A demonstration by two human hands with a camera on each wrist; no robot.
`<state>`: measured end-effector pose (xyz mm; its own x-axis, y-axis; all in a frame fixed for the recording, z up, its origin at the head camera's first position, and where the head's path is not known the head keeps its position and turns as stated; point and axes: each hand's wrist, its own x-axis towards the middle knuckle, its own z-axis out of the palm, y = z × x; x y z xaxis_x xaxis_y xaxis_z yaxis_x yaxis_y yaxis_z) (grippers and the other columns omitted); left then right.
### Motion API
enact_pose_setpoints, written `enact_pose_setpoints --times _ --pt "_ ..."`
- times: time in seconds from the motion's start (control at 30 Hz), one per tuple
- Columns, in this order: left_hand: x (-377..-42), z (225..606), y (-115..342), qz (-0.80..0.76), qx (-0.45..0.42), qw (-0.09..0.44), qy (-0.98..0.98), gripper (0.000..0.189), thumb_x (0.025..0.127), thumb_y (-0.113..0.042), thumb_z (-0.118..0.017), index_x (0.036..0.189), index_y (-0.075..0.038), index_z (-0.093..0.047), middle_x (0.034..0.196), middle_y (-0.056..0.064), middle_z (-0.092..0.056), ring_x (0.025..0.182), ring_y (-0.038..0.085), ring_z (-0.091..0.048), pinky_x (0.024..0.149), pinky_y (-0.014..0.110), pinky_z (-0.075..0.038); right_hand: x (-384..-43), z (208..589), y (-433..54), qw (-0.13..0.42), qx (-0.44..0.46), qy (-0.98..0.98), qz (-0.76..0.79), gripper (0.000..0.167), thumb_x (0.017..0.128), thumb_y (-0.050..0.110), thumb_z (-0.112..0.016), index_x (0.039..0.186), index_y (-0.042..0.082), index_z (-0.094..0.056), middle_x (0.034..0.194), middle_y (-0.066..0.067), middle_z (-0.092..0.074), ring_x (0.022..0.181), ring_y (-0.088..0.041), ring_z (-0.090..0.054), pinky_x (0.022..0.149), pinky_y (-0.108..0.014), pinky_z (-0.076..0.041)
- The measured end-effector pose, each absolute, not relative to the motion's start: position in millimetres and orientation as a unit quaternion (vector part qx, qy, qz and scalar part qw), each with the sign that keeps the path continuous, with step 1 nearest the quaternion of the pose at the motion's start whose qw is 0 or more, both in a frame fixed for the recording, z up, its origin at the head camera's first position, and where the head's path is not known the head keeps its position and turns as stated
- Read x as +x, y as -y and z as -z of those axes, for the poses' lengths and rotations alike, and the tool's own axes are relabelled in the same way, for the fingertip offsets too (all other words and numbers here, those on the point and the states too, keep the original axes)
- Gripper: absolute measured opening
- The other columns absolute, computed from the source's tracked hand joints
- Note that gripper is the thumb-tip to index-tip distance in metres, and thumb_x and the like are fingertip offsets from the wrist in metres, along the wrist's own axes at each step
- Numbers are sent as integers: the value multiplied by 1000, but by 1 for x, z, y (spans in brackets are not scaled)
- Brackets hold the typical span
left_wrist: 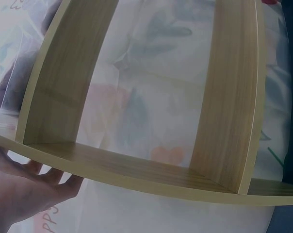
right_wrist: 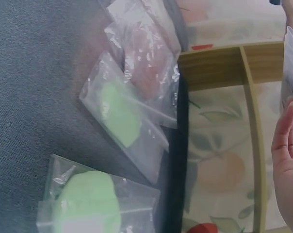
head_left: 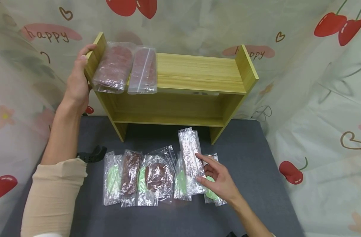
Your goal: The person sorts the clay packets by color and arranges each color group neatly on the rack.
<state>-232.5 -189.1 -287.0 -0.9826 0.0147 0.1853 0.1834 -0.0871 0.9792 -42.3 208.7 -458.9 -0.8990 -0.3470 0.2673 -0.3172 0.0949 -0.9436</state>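
Observation:
My left hand [head_left: 78,77] grips the left side panel of a small wooden shelf [head_left: 198,72], its fingers around the panel's edge. In the left wrist view, that hand [left_wrist: 35,189] is at the outer face of the panel [left_wrist: 137,174]. My right hand [head_left: 217,179] pinches a clear plastic bag [head_left: 190,161] by its right side, raised over the table; glare hides its contents. The right wrist view has the hand [right_wrist: 289,155] at the right edge, thumb on the bag [right_wrist: 292,68]. Two bags of reddish flat pieces, a wide one [head_left: 116,62] and a narrow one [head_left: 143,70], lie on the shelf's top left.
On the dark table [head_left: 242,210] before the shelf lies a row of clear bags, some with green pieces [head_left: 113,179], others with brown ones [head_left: 130,174]. One green bag [head_left: 211,194] lies under the right hand. Printed cloth [head_left: 317,115] hangs around the back and sides.

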Motion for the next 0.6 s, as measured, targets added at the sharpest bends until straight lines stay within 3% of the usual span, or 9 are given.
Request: enact_pose_setpoints --times 0.27,0.6 --pt "-232 286 189 739 -77 59 666 43 105 -35 -25 142 -33 -47 125 4 -39 105 20 -43 85 37 -34 -45 441 -211 6 -246 -734 633 68 80 -14 -74 142 -2 -49 119 -18 -54 83 -15 -55 74 -25 -53" --pt "-232 286 190 739 -77 58 667 42 106 -36 -25 141 -32 -47 123 4 -39 104 19 -43 84 36 -34 -50 415 -214 4 -283 -728 624 69 77 -18 -74 140 -5 -50 128 -19 -56 77 -16 -56 68 -25 -53"
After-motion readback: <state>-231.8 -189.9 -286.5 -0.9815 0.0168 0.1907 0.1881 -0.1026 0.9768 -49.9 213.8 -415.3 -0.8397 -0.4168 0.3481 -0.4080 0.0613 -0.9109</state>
